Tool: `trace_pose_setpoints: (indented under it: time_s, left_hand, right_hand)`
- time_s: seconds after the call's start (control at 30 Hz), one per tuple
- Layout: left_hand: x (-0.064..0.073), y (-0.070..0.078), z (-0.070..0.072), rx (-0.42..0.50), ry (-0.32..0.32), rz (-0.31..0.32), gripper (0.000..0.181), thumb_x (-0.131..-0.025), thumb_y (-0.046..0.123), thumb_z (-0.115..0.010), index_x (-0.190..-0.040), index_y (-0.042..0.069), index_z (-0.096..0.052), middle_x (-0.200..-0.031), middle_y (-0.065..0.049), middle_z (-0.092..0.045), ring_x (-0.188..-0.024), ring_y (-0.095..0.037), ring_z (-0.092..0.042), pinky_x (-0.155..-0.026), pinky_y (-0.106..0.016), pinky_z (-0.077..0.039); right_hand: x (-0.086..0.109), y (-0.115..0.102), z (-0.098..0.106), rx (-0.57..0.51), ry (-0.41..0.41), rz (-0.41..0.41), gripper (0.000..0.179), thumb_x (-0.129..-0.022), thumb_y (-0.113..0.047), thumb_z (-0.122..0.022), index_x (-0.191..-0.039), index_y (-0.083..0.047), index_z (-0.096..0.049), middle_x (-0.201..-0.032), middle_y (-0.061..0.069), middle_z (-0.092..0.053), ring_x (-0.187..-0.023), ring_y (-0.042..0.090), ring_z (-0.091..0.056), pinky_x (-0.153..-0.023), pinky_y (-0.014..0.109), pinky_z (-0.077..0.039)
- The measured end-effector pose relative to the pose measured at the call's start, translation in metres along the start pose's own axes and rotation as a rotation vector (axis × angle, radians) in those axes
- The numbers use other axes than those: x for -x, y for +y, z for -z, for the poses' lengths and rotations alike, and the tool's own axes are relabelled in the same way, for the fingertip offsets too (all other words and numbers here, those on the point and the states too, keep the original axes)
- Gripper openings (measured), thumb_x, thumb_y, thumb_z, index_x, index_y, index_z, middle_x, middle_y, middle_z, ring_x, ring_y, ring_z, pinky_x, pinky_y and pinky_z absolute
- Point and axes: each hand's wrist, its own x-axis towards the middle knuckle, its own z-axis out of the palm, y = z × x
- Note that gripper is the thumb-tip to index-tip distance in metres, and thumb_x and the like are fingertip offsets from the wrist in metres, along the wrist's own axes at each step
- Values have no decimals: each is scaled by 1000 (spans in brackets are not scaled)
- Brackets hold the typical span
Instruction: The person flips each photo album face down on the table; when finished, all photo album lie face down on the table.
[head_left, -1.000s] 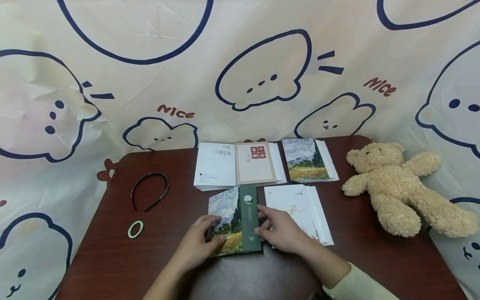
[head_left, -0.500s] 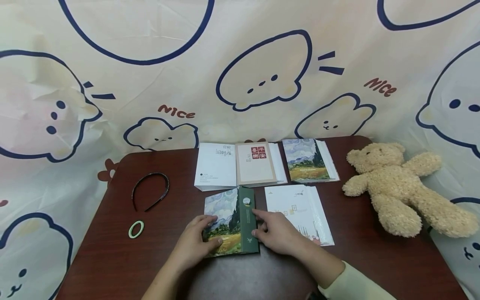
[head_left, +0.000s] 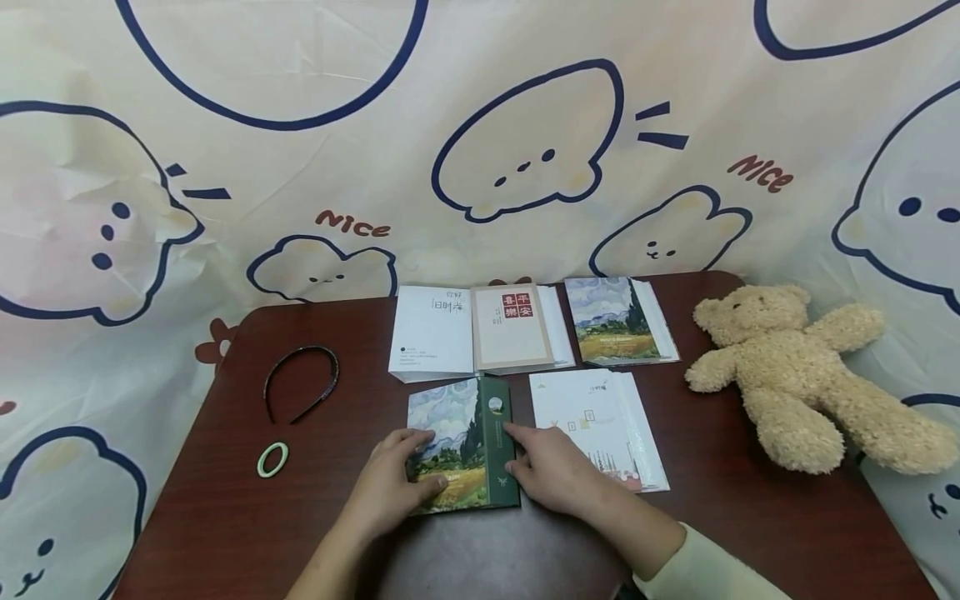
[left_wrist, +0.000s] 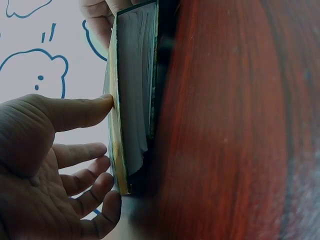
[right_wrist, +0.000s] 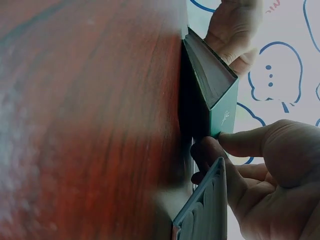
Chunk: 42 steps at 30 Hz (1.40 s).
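A photo album with a painted landscape cover and dark green spine lies on the table in the head view, spine facing right. My left hand rests on the cover's left part, thumb and index fingertip on it. In the left wrist view its straight thumb and loosely bent fingers touch the cover beside the page block. My right hand is at the spine. Its thumb and bent index finger pinch the lower spine edge in the right wrist view. A white album lies just right, partly behind that hand.
Behind stand a white album, a beige-covered one and a second landscape album. A teddy bear lies at the right. At the left are a black headband and a pale green ring.
The landscape album has shifted slightly left, and its spine has come down a little nearer the viewer. My right hand has followed it left; the left hand has barely moved.
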Motion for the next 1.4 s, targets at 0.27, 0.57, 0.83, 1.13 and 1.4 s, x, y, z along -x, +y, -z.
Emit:
trace_pose_setpoints:
  time_s: [0.27, 0.57, 0.83, 1.13, 1.4]
  left_hand:
    - [0, 1, -1, -7, 4, -3, 60, -82, 27, -88, -138, 16, -67, -141, -11, -57, -135, -39, -48, -101, -62, -47]
    - [0, 2, -2, -29, 19, -12, 63, -79, 26, -90, -137, 16, -68, -139, -10, -59, -135, -38, -48, -102, -62, -47]
    - [1, 2, -3, -30, 29, -19, 63, -79, 25, -90, -137, 17, -68, -139, -9, -59, -135, -38, -47, -102, -62, -47]
    - [0, 6, -3, 29, 61, -57, 62, -80, 27, -91, -137, 17, -68, -133, -3, -63, -124, -30, -59, -98, -55, -51]
    - [-1, 15, -13, 100, 87, -150, 53, -82, 23, -90, -131, 17, -71, -122, 0, -67, -108, -23, -65, -89, -49, -54]
  right_hand:
    - [2, -3, 0, 62, 15, -4, 57, -99, -19, -71, -148, 3, -52, -66, -10, -52, -60, 4, -52, -65, 32, -49]
    - [3, -4, 0, 83, 25, -6, 59, -98, -24, -72, -148, 2, -53, -68, -11, -55, -65, 3, -56, -69, 34, -53]
    - [4, -1, 0, 26, 32, 19, 61, -96, -21, -74, -149, 1, -52, -124, 11, -73, -76, 1, -60, -77, 36, -56]
    - [7, 7, 4, -122, 13, 28, 61, -97, -20, -74, -151, -3, -51, -128, 8, -71, -83, -1, -68, -75, 27, -58]
    - [17, 13, 13, -161, 62, 34, 56, -99, -17, -72, -150, -4, -52, -123, 5, -73, -75, -2, -64, -67, 25, -55]
